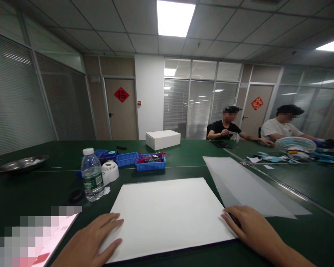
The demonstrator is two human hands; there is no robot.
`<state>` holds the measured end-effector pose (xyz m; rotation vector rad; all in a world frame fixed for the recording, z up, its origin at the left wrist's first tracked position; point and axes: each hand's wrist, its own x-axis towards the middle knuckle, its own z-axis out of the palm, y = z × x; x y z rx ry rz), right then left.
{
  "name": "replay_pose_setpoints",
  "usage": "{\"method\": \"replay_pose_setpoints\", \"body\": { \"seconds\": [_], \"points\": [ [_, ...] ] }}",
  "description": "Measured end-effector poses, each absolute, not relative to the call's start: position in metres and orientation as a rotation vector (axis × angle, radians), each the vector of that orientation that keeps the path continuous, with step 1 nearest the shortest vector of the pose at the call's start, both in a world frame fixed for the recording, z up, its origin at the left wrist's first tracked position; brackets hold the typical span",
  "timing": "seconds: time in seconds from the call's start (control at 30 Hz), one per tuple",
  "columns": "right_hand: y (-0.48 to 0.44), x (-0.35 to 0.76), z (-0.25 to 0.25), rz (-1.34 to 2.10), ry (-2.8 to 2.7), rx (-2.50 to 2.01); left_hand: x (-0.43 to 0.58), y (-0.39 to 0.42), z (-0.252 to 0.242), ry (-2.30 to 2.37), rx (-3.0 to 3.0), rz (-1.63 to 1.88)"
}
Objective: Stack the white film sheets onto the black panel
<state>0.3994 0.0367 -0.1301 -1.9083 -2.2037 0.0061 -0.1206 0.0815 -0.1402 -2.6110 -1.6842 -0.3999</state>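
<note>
A large white sheet of paper (167,215) lies flat on the green table in front of me; whether it is one sheet or a stack, I cannot tell. My left hand (93,239) rests on its left edge with fingers spread and the fingertips over the white surface. At the opposite edge, my right hand (250,224) is curled, its thumb just over the border and its index finger close by, pinching the rim. Translucent sheets (247,185) lie beyond and beside my right hand, partly overlapping each other.
A water bottle (92,176) stands left, near a white vented cover (110,172). Behind are blue trays, one (150,167) with red wires, and a white box (163,139). A metal dish (22,164) sits far left. Two people work at the far right near a fan (295,146).
</note>
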Motion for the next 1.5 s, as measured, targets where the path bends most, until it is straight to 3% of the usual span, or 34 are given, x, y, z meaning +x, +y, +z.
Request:
{"method": "replay_pose_setpoints", "body": {
  "seconds": [0.43,0.67,0.83,1.5],
  "points": [
    [0.032,0.406,-0.125,0.050,-2.184,-1.839,-0.120,0.094,-0.160,-1.759,-2.556,-0.466],
    [0.061,0.442,-0.138,-0.169,-1.997,-2.078,-0.124,0.096,-0.163,-1.795,-2.577,-0.504],
    [0.076,0.464,-0.163,-0.138,-1.807,-2.308,-0.125,0.093,-0.162,-1.804,-2.584,-0.486],
    [0.085,0.479,-0.177,-0.201,-1.824,-2.355,-0.125,0.090,-0.158,-1.765,-2.568,-0.478]
  ]
}}
